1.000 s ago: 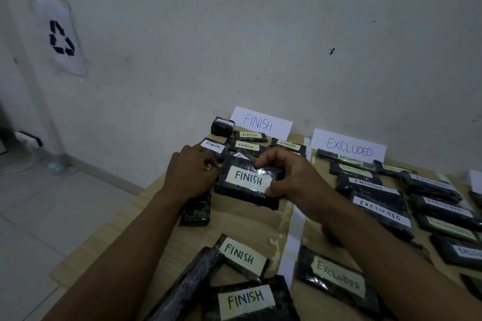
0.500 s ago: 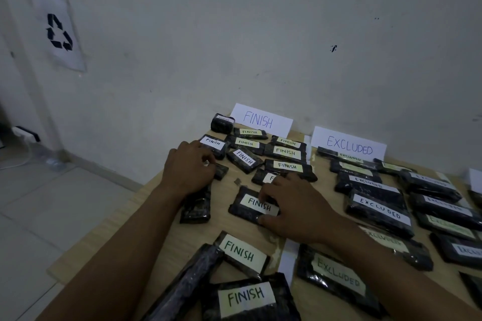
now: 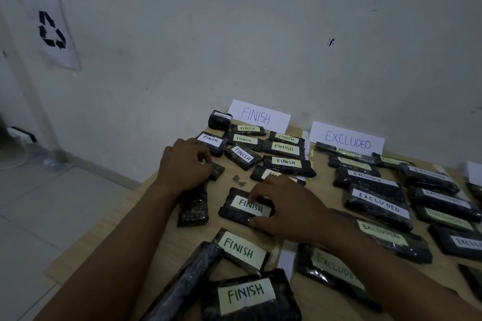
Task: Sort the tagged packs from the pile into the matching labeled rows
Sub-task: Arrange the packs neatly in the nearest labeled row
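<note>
The right hand (image 3: 289, 212) holds a FINISH-tagged pack (image 3: 241, 210) that lies flat on the surface (image 3: 167, 245). Its grip is narrow: the fingers curl over the pack's far edge at 12 o'clock and the thumb presses the near edge at 6 o'clock, with the tag showing between them.

At 9 o'clock from this pack the left hand (image 3: 186, 167) lies over an untagged dark pack (image 3: 193, 210), fingers curled. I cannot tell whether it grips or only rests there.

More FINISH packs (image 3: 285, 161) crowd 12 o'clock, up to the FINISH sign (image 3: 259, 117) against the wall. A small bare patch of wood lies at 11 o'clock. Another FINISH pack (image 3: 242, 251) sits close at 6 o'clock. At 3 o'clock, behind the right wrist, a white strip (image 3: 287, 258) divides off the EXCLUDED packs (image 3: 378, 203) under the EXCLUDED sign (image 3: 348, 139). The surface's left edge runs beyond the left forearm at 9 o'clock, with floor below.
</note>
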`<control>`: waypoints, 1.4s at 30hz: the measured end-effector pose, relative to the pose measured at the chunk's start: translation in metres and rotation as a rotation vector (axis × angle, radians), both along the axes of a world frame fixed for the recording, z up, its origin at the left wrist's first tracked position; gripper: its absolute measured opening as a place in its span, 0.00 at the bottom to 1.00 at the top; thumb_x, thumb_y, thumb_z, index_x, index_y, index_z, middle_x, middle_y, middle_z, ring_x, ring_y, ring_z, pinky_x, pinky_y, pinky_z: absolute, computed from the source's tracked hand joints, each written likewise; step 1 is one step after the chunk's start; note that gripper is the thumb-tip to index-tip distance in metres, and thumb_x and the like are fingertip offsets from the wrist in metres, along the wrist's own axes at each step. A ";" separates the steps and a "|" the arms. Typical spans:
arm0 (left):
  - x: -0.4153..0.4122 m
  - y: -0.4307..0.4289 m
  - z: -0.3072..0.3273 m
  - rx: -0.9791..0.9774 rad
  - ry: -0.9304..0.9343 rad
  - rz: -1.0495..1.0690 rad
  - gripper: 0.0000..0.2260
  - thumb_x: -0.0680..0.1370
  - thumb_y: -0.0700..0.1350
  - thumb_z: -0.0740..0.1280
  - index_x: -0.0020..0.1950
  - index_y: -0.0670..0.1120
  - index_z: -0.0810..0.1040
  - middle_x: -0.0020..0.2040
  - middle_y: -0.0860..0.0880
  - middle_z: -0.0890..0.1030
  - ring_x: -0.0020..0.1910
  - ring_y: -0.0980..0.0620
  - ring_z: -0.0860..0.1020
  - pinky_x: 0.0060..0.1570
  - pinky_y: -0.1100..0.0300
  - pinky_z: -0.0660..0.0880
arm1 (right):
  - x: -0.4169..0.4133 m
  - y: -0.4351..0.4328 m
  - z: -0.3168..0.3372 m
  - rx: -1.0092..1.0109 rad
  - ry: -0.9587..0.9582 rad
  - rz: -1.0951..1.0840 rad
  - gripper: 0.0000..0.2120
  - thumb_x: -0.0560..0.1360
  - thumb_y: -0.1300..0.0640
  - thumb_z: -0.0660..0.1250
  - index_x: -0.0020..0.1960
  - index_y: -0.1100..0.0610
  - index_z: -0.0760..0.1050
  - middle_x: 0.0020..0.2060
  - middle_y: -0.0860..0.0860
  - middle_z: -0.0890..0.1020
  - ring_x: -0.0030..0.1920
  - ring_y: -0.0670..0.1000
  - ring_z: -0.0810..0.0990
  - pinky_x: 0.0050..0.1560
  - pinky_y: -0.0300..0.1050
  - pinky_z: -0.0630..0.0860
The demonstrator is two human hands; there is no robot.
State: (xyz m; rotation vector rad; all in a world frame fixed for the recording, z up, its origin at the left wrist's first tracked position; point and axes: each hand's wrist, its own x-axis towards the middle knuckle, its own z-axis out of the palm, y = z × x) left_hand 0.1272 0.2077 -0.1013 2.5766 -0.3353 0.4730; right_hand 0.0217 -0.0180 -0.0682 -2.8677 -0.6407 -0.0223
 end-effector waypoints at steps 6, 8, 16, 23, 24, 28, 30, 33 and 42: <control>-0.002 0.001 0.002 -0.031 0.019 -0.015 0.08 0.63 0.52 0.61 0.38 0.55 0.77 0.43 0.57 0.72 0.48 0.53 0.69 0.50 0.54 0.67 | 0.000 -0.004 0.003 0.043 0.033 0.000 0.18 0.71 0.38 0.67 0.57 0.43 0.73 0.51 0.44 0.72 0.53 0.46 0.70 0.51 0.47 0.74; -0.003 0.001 0.002 -0.071 0.008 -0.012 0.08 0.64 0.52 0.62 0.38 0.55 0.78 0.43 0.57 0.73 0.48 0.53 0.70 0.50 0.54 0.68 | 0.003 -0.004 0.006 0.132 0.010 -0.015 0.16 0.71 0.39 0.68 0.56 0.43 0.74 0.50 0.43 0.72 0.50 0.44 0.70 0.50 0.46 0.73; -0.001 0.019 0.003 -0.310 -0.072 0.118 0.04 0.70 0.46 0.66 0.40 0.50 0.80 0.42 0.51 0.76 0.47 0.50 0.73 0.49 0.52 0.71 | 0.002 0.058 0.014 0.296 0.005 0.143 0.12 0.72 0.42 0.69 0.51 0.48 0.78 0.43 0.44 0.78 0.41 0.42 0.76 0.42 0.45 0.76; 0.002 0.047 -0.002 -0.633 0.024 0.251 0.05 0.71 0.43 0.65 0.39 0.47 0.81 0.42 0.51 0.82 0.45 0.52 0.78 0.47 0.55 0.75 | 0.022 0.125 0.006 0.074 0.064 -0.024 0.23 0.62 0.37 0.72 0.46 0.49 0.66 0.43 0.47 0.70 0.41 0.47 0.70 0.32 0.43 0.64; 0.001 0.047 -0.001 -0.668 0.039 0.252 0.05 0.72 0.43 0.65 0.39 0.47 0.81 0.42 0.51 0.82 0.45 0.53 0.78 0.47 0.56 0.75 | 0.023 0.125 0.006 0.064 0.092 -0.030 0.24 0.62 0.40 0.73 0.48 0.50 0.66 0.45 0.48 0.71 0.42 0.48 0.70 0.32 0.43 0.65; -0.001 0.041 0.006 -0.806 0.065 0.259 0.07 0.72 0.40 0.65 0.38 0.46 0.82 0.39 0.53 0.82 0.41 0.57 0.77 0.42 0.62 0.72 | 0.027 0.110 0.023 0.274 0.181 -0.087 0.11 0.71 0.48 0.68 0.48 0.54 0.72 0.44 0.50 0.78 0.40 0.50 0.77 0.36 0.45 0.74; 0.000 0.039 0.006 -0.883 0.068 0.273 0.07 0.72 0.39 0.65 0.38 0.45 0.82 0.39 0.52 0.82 0.40 0.56 0.77 0.41 0.62 0.72 | 0.030 0.097 0.032 0.543 0.267 -0.157 0.04 0.76 0.56 0.64 0.49 0.53 0.76 0.44 0.52 0.81 0.39 0.53 0.82 0.37 0.48 0.79; 0.001 0.040 0.004 -0.946 0.069 0.283 0.07 0.71 0.39 0.65 0.35 0.46 0.81 0.36 0.51 0.82 0.38 0.53 0.77 0.41 0.59 0.73 | 0.030 0.078 0.042 0.973 0.549 -0.155 0.11 0.76 0.66 0.60 0.55 0.57 0.75 0.44 0.60 0.83 0.41 0.64 0.84 0.41 0.54 0.79; 0.002 0.039 -0.003 -0.900 0.078 0.266 0.08 0.72 0.39 0.66 0.34 0.46 0.80 0.35 0.47 0.82 0.35 0.51 0.77 0.37 0.57 0.73 | 0.032 0.065 0.045 1.112 0.612 -0.113 0.11 0.72 0.71 0.65 0.50 0.59 0.77 0.39 0.56 0.80 0.29 0.47 0.77 0.27 0.38 0.74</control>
